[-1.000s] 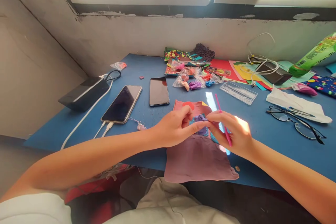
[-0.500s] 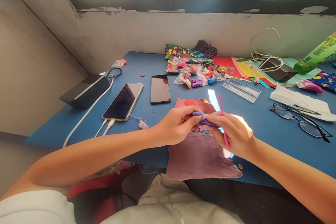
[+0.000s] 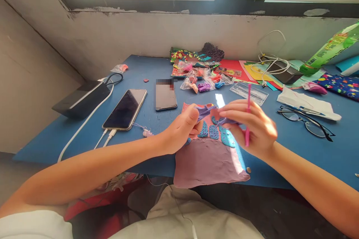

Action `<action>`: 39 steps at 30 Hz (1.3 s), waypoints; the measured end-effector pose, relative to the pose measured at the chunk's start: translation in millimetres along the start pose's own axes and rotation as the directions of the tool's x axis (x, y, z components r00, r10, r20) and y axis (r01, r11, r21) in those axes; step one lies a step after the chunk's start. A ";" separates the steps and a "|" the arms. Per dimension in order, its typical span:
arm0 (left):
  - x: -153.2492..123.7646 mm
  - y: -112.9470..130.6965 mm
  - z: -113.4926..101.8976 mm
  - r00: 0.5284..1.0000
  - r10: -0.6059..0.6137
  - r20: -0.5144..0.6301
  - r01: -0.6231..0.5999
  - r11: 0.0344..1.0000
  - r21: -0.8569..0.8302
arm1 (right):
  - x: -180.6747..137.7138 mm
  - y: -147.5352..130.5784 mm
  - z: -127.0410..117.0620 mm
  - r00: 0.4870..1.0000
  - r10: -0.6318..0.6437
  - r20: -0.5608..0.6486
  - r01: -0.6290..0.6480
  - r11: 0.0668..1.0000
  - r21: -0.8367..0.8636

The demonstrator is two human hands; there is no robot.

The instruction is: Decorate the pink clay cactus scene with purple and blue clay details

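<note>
Head view: the left hand [image 3: 182, 129] pinches one crumpled purple clay strip [image 3: 206, 112]; the right hand [image 3: 256, 125] pinches another purple clay piece [image 3: 227, 121], with one slim pink stick tool [image 3: 247, 134] between its fingers. Whether the purple bits join, I cannot tell. Both are over the twelve-o'clock end of one mauve-and-pink clay panel [image 3: 209, 164] bearing at least four dotted blue clay patches [image 3: 213, 132]. Two flat rectangular phones [image 3: 125, 109] lie toward ten o'clock.

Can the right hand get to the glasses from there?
Probably yes: the glasses lie near the right hand, and I see nothing between them. But it holds a pink stick and purple clay, so it may need freeing first.
</note>
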State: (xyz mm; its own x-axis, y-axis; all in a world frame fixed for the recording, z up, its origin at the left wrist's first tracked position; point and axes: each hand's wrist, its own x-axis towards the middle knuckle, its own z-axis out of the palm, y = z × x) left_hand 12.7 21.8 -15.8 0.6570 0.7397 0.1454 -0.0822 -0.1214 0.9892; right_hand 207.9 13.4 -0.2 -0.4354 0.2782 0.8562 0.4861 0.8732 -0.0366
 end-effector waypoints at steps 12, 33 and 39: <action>-4.5 3.5 9.8 0.995 0.098 0.027 -0.096 0.824 0.558 | -10.2 -5.7 8.2 0.975 -0.086 0.204 0.086 0.996 0.007; 1.8 1.4 7.4 0.999 -0.022 -0.029 0.024 0.998 0.062 | -3.8 -9.4 -0.6 0.983 -0.143 0.113 0.131 0.985 0.109; -3.4 0.7 13.4 0.976 0.066 0.208 -0.115 0.967 0.229 | -9.2 -17.0 14.9 0.968 -0.100 0.229 0.065 0.986 0.152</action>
State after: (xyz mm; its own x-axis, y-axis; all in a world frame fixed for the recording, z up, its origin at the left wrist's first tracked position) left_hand 20.4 10.3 -15.8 0.7914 0.5764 0.2037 0.0170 -0.3538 0.9352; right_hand 192.4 2.0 -15.2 -0.6435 0.2741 0.7147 0.3356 0.9402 -0.0584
